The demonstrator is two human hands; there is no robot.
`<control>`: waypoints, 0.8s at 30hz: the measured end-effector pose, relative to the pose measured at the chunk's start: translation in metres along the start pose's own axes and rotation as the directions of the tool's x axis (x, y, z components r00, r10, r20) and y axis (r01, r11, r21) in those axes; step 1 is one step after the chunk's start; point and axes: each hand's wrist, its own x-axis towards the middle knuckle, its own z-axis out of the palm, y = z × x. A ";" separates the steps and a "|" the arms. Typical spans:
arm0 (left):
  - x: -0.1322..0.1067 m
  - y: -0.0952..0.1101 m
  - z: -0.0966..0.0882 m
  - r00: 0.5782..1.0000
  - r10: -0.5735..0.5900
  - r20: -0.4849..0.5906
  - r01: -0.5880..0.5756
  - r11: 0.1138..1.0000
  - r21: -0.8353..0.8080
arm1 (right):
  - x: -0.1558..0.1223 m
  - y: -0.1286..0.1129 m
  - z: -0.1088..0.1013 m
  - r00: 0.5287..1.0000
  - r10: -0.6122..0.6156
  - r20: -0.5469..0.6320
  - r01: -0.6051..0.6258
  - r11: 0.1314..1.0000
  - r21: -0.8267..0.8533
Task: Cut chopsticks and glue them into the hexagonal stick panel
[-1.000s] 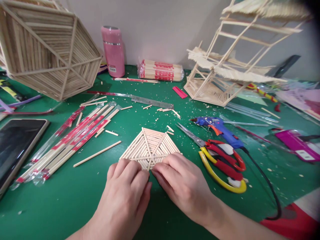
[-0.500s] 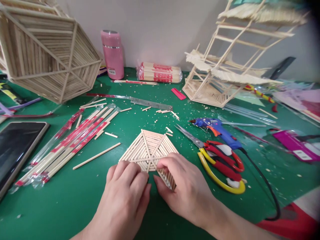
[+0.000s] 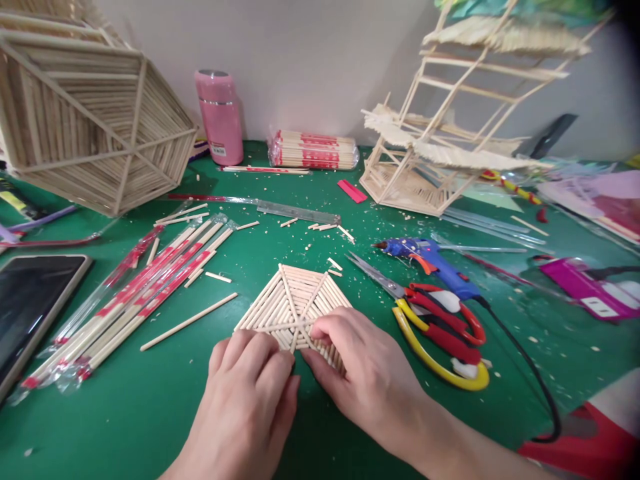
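Observation:
A flat hexagonal panel of wooden sticks (image 3: 290,303) lies on the green mat (image 3: 150,407) in front of me. My left hand (image 3: 245,400) rests palm down at its near left edge, fingers curled onto the sticks. My right hand (image 3: 363,377) covers the near right part, its thumb and fingers pinched on sticks near the panel's centre. What exactly the fingertips grip is hidden.
Wrapped chopsticks (image 3: 135,287) and a loose stick (image 3: 187,322) lie left. Scissors (image 3: 425,313) and a blue glue gun (image 3: 430,263) with a black cord lie right. A tablet (image 3: 30,300), pink flask (image 3: 220,117), stick basket (image 3: 95,120), stick tower (image 3: 440,133) and ruler (image 3: 297,212) surround.
My right hand has slid from the panel's near edge onto its near right part, uncovering its far right edge. My left hand stays at the near left edge.

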 end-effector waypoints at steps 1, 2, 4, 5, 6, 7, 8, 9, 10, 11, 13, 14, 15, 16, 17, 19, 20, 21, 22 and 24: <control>0.000 0.000 0.000 1.000 0.000 -0.002 0.000 1.000 0.004 | 0.000 0.000 0.000 1.000 -0.003 -0.002 0.003 1.000 -0.002; 0.000 0.000 0.000 1.000 0.000 -0.002 0.000 1.000 0.008 | 0.000 0.000 0.000 1.000 -0.005 -0.004 0.005 1.000 -0.006; 0.000 0.001 0.000 1.000 0.003 -0.002 -0.003 1.000 0.011 | 0.000 -0.001 0.000 1.000 -0.005 -0.004 0.005 1.000 -0.007; 0.000 0.000 0.000 1.000 0.004 -0.002 -0.004 1.000 0.013 | 0.000 -0.001 0.000 1.000 -0.004 -0.004 0.004 1.000 -0.006; 0.000 0.000 0.000 1.000 0.003 -0.003 -0.003 1.000 0.018 | 0.000 -0.001 -0.001 1.000 -0.001 -0.005 0.001 1.000 -0.003; 0.000 -0.001 0.000 1.000 0.002 -0.006 -0.002 1.000 0.024 | 0.000 -0.001 -0.002 1.000 0.002 -0.001 -0.002 1.000 0.000; 0.000 -0.001 0.000 1.000 0.012 -0.004 -0.012 0.999 0.030 | 0.000 -0.001 -0.002 1.000 0.005 0.003 -0.005 1.000 0.001; 0.000 -0.003 0.000 1.000 0.023 -0.002 -0.023 0.999 0.036 | 0.000 -0.001 -0.002 1.000 0.007 0.007 -0.007 1.000 0.001; 0.000 -0.004 0.000 0.999 0.038 0.003 -0.039 0.998 0.040 | 0.000 -0.001 -0.002 1.000 0.007 0.010 -0.007 1.000 -0.002; 0.000 -0.005 0.000 0.998 0.059 0.010 -0.060 0.997 0.042 | 0.000 -0.002 -0.002 1.000 0.007 0.009 -0.007 1.000 -0.007; 0.000 -0.006 0.000 0.997 0.075 0.017 -0.076 0.996 0.042 | 0.000 -0.002 -0.001 1.000 0.000 -0.002 0.000 1.000 -0.017; 0.000 -0.006 0.000 0.998 0.063 0.013 -0.064 0.997 0.041 | 0.000 -0.002 -0.001 1.000 -0.003 -0.010 0.003 1.000 -0.020; 0.000 -0.006 0.000 0.999 0.045 0.007 -0.046 0.998 0.039 | 0.000 -0.002 0.000 1.000 -0.005 -0.016 0.005 1.000 -0.022; 0.000 -0.005 0.000 0.999 0.043 0.007 -0.043 0.998 0.035 | 0.000 -0.002 0.000 1.000 -0.006 -0.021 0.006 1.000 -0.024; -0.001 -0.005 0.000 0.999 0.040 0.005 -0.041 0.999 0.031 | 0.000 -0.001 0.000 1.000 -0.006 -0.022 0.006 1.000 -0.026; -0.001 -0.003 0.000 0.999 0.044 0.007 -0.044 0.999 0.024 | -0.001 -0.001 0.001 1.000 -0.004 -0.024 0.004 1.000 -0.026; -0.001 -0.002 0.000 0.999 0.042 0.008 -0.042 0.999 0.020 | -0.001 -0.001 0.001 1.000 -0.004 -0.025 0.004 1.000 -0.026; -0.001 -0.002 0.000 0.999 0.032 0.006 -0.032 0.999 0.017 | -0.001 -0.001 0.001 1.000 -0.006 -0.028 0.005 1.000 -0.024; -0.001 -0.001 0.000 1.000 0.018 0.001 -0.018 1.000 0.014 | -0.001 -0.001 0.001 0.999 -0.007 -0.031 0.007 1.000 -0.022; -0.001 -0.001 0.000 1.000 0.006 -0.007 -0.006 1.000 0.010 | -0.001 -0.001 0.000 0.999 -0.011 -0.038 0.010 1.000 -0.019</control>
